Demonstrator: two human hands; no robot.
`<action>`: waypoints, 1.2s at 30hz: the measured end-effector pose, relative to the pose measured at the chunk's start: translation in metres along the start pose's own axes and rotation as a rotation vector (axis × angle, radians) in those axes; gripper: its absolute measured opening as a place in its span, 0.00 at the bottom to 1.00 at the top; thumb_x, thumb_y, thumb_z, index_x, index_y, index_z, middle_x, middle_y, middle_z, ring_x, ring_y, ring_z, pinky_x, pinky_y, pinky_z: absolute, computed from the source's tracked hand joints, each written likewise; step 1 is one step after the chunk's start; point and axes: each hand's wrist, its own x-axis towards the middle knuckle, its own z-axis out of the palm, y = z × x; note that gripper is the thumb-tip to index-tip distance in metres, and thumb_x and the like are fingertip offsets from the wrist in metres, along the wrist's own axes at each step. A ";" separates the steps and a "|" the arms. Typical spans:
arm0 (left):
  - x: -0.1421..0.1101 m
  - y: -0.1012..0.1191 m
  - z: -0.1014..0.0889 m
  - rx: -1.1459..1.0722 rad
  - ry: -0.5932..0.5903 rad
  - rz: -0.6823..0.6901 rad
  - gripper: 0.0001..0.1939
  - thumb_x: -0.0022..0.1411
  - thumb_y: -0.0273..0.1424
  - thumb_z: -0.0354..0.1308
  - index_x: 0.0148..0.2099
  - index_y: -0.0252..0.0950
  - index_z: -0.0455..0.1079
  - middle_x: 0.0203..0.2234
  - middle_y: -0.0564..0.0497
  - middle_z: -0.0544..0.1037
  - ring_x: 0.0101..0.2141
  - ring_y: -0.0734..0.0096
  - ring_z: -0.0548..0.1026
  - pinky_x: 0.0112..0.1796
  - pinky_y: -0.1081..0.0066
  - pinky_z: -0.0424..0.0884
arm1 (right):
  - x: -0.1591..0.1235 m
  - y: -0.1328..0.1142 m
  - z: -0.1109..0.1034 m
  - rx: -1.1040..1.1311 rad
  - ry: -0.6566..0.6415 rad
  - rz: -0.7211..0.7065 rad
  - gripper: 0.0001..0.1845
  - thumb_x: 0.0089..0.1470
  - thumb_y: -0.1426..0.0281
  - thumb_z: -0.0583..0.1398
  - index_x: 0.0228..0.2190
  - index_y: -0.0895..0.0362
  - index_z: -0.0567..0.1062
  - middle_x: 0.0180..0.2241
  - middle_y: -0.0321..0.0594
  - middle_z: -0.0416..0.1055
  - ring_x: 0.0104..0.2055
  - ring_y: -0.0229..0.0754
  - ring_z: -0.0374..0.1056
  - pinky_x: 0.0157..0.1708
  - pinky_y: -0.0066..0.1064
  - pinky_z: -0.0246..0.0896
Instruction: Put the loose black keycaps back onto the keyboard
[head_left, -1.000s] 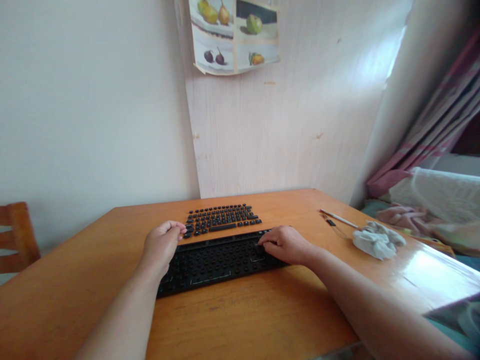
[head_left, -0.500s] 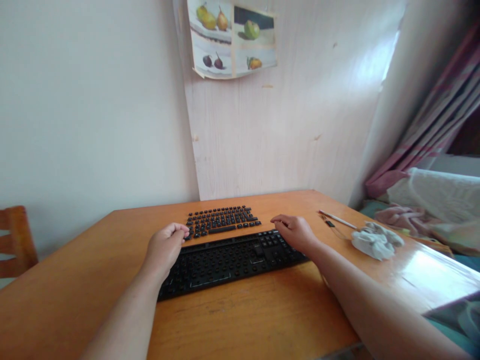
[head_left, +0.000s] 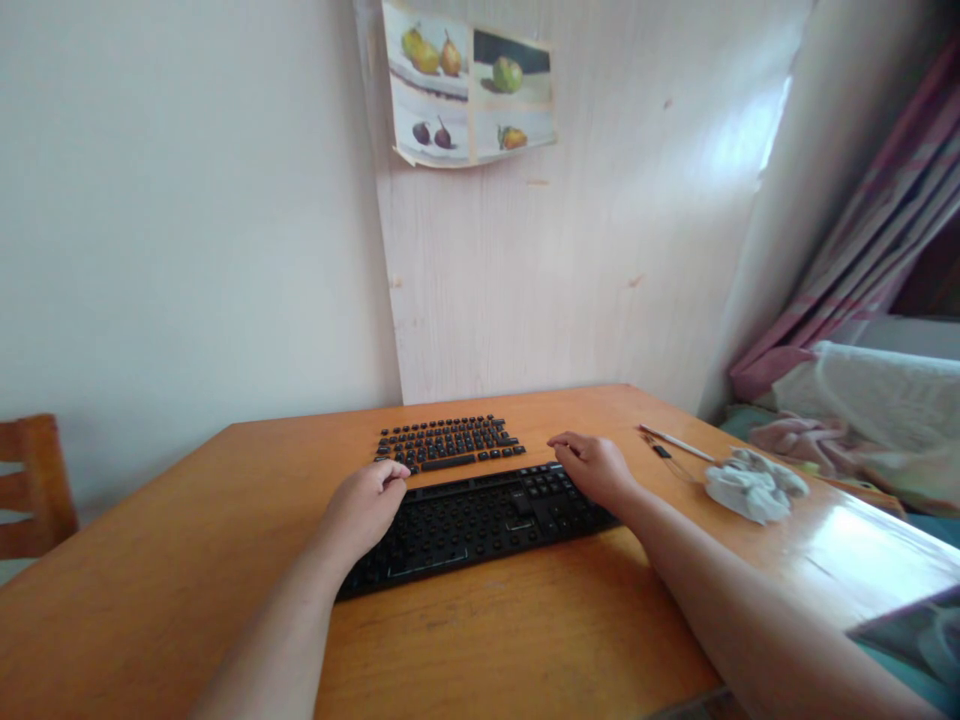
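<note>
A black keyboard base [head_left: 480,520] with most keycaps removed lies on the orange wooden table [head_left: 487,640]. Behind it, several loose black keycaps [head_left: 446,443] are laid out in rows. My left hand [head_left: 367,505] rests on the keyboard's left end, fingers curled in a pinch near the front left keycaps; what it holds is too small to see. My right hand [head_left: 592,465] hovers over the keyboard's right end, where keycaps remain, with fingers bent and pinched together.
A crumpled grey cloth [head_left: 754,485] and a thin white stick [head_left: 675,440] lie at the table's right. A wooden chair [head_left: 30,485] stands at the left. A fruit poster [head_left: 469,85] hangs on the wall. Bedding and a pink curtain fill the right side.
My right hand has left the middle of the keyboard for its right end. My left hand has shifted a little right along the keyboard's left end.
</note>
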 end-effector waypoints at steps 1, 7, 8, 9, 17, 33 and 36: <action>0.000 -0.001 0.001 0.004 -0.008 0.007 0.11 0.50 0.36 0.54 0.35 0.43 0.76 0.34 0.50 0.81 0.37 0.59 0.76 0.39 0.67 0.65 | 0.000 0.000 0.000 -0.004 0.000 0.003 0.16 0.54 0.66 0.52 0.38 0.50 0.79 0.38 0.35 0.78 0.41 0.42 0.73 0.42 0.31 0.65; -0.001 -0.006 0.009 0.055 -0.055 0.061 0.12 0.52 0.34 0.54 0.38 0.43 0.76 0.38 0.49 0.80 0.41 0.57 0.75 0.43 0.65 0.65 | 0.000 0.002 0.003 -0.021 0.001 -0.002 0.16 0.54 0.66 0.52 0.38 0.50 0.79 0.39 0.36 0.78 0.41 0.43 0.73 0.43 0.31 0.65; -0.001 -0.007 0.010 0.065 -0.060 0.070 0.13 0.52 0.34 0.54 0.38 0.43 0.76 0.39 0.48 0.80 0.42 0.57 0.75 0.43 0.65 0.65 | 0.000 0.002 0.004 -0.023 0.009 0.002 0.17 0.54 0.66 0.52 0.38 0.50 0.79 0.39 0.36 0.78 0.41 0.43 0.73 0.43 0.31 0.65; -0.001 -0.007 0.011 0.076 -0.064 0.078 0.13 0.53 0.34 0.54 0.39 0.43 0.76 0.39 0.48 0.80 0.42 0.57 0.75 0.43 0.65 0.65 | 0.000 0.003 0.004 -0.025 0.020 0.011 0.17 0.54 0.66 0.52 0.38 0.50 0.79 0.39 0.36 0.78 0.41 0.43 0.73 0.43 0.31 0.65; -0.003 -0.006 0.014 0.197 -0.105 0.141 0.13 0.56 0.34 0.50 0.39 0.44 0.75 0.38 0.50 0.80 0.41 0.60 0.75 0.41 0.67 0.66 | 0.004 0.005 0.004 -0.027 0.075 0.038 0.17 0.54 0.65 0.52 0.39 0.50 0.78 0.39 0.36 0.78 0.41 0.42 0.73 0.42 0.31 0.64; -0.003 0.000 0.013 0.342 -0.196 0.187 0.14 0.60 0.35 0.48 0.40 0.42 0.75 0.38 0.51 0.77 0.40 0.65 0.73 0.41 0.70 0.65 | 0.003 0.009 0.004 -0.074 0.145 0.085 0.16 0.54 0.66 0.52 0.39 0.49 0.78 0.40 0.35 0.77 0.42 0.43 0.72 0.43 0.30 0.63; -0.003 0.001 0.013 0.354 -0.200 0.187 0.14 0.60 0.35 0.48 0.41 0.41 0.74 0.38 0.51 0.77 0.40 0.66 0.73 0.41 0.70 0.65 | 0.003 0.009 0.003 -0.085 0.146 0.092 0.16 0.54 0.66 0.52 0.39 0.49 0.78 0.39 0.35 0.78 0.41 0.43 0.72 0.42 0.30 0.63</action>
